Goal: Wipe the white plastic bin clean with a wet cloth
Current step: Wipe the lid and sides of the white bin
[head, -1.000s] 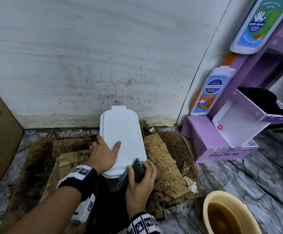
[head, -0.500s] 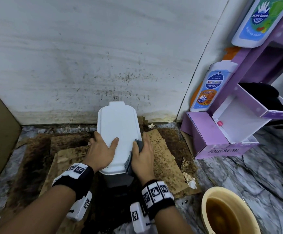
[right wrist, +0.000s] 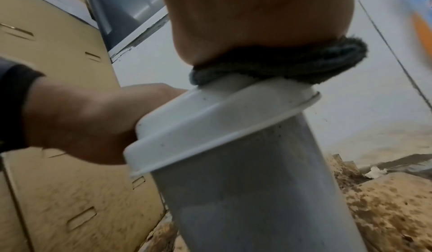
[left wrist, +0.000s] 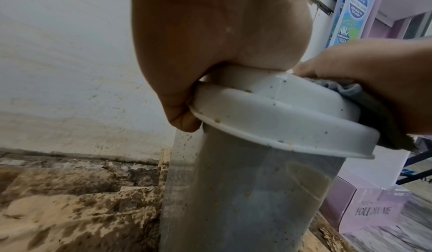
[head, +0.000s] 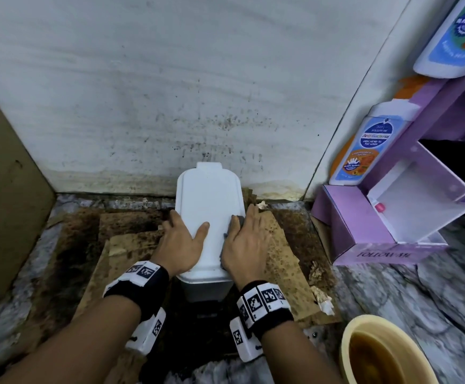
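Observation:
The white plastic bin (head: 211, 200) stands on the floor against the wall, lid closed. Its grey speckled body (left wrist: 245, 200) shows below the white lid (right wrist: 210, 123). My left hand (head: 181, 242) grips the lid's left edge: thumb flat on top, fingers (left wrist: 182, 119) curled under the rim. My right hand (head: 245, 242) lies with straight fingers along the lid's right edge. It presses a folded dark grey cloth (head: 238, 218) onto the lid. The cloth (right wrist: 292, 65) bulges out from under the palm, and most of it is hidden in the head view.
Stained, spotted cardboard sheets (head: 275, 245) cover the floor around the bin. A yellow basin of brown water (head: 386, 353) sits at the near right. A purple cardboard display stand (head: 364, 231) stands right, a brown cardboard panel (head: 4, 189) left. Crumpled tissue (head: 322, 300) lies nearby.
My right hand has slid the cloth from the lid's near front corner away along its right edge. My left hand has kept its hold on the left edge.

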